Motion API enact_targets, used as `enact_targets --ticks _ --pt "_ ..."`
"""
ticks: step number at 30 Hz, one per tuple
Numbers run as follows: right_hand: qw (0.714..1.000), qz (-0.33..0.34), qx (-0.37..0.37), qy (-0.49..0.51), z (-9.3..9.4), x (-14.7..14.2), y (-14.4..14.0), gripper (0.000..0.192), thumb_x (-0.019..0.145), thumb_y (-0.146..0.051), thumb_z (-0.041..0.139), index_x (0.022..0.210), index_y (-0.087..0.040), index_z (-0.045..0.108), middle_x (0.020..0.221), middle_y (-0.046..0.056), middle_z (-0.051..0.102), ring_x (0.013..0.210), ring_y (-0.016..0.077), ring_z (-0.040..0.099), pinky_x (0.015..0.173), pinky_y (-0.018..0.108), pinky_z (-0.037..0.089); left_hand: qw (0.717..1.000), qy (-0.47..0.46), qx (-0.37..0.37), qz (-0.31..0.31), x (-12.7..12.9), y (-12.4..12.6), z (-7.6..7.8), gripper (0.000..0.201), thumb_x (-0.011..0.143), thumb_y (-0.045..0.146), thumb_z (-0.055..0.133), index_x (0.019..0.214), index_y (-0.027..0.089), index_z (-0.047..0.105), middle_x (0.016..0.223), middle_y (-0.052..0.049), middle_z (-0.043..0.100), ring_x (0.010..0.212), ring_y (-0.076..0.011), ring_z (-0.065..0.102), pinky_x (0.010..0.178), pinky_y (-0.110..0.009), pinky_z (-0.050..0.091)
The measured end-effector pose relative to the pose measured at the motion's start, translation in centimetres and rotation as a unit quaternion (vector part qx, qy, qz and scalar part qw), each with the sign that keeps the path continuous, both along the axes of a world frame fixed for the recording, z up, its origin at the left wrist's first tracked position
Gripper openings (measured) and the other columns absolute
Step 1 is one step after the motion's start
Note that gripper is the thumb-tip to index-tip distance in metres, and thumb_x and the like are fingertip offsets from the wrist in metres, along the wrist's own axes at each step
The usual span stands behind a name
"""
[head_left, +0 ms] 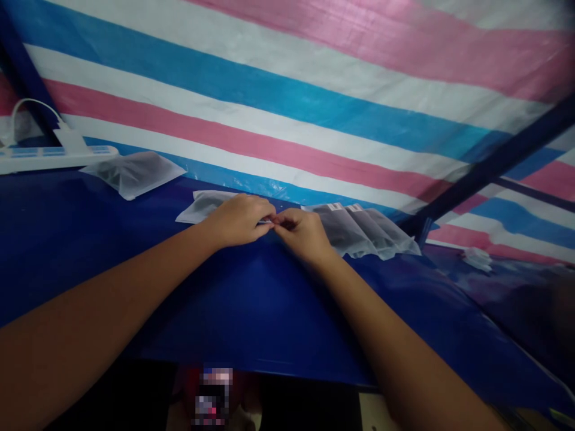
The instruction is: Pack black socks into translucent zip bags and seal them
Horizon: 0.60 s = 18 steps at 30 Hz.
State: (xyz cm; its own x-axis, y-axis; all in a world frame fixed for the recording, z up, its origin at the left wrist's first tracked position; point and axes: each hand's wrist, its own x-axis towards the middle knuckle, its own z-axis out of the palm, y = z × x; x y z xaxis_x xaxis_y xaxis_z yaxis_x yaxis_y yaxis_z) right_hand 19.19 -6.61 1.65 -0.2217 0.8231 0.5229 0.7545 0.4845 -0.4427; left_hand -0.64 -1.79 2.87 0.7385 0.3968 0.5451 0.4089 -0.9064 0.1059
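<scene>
In the head view, a frosted zip bag (203, 205) lies on the blue table, partly covered by my left hand (245, 220). My left fingers are closed in a pinch at the bag's right edge. Thumb and fingers of my right hand (302, 232) pinch at the same spot, and the fingertips of both hands meet there. Just right of my right hand, several filled frosted bags (359, 230) overlap in a row, with white labels near their top edges. What the bag under my left hand contains is hidden.
Another frosted bag (139, 172) with something dark inside lies at the back left, beside a white power strip (58, 157) with a plugged-in charger. Striped plastic sheeting (269, 90) rises behind the blue table (251, 299). A small white object (477, 258) sits far right.
</scene>
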Motion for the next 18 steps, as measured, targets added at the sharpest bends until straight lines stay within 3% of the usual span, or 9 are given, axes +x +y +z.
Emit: enact_targets --ticks 12,18 --pt "1.000 -0.011 -0.007 -0.011 0.17 -0.25 -0.27 0.009 0.082 -0.017 0.065 0.079 -0.022 0.071 0.078 0.001 0.073 0.068 0.0147 0.064 0.062 0.029 0.044 0.998 -0.009 0.026 0.050 0.69 -0.46 -0.73 0.007 0.085 0.024 0.056 0.082 0.019 0.060 0.083 -0.003 0.065 0.078 -0.0182 0.058 0.073 -0.033 0.041" --pt "0.999 -0.032 -0.016 -0.010 0.49 0.10 -0.11 0.006 0.083 -0.025 0.070 0.079 -0.022 0.072 0.078 0.001 0.074 0.067 0.0151 0.064 0.061 0.029 0.044 0.997 -0.005 0.029 0.065 0.33 -0.32 -0.35 0.007 0.083 0.024 0.056 0.082 0.019 0.061 0.083 -0.003 0.067 0.077 -0.0185 0.059 0.072 -0.033 0.040"
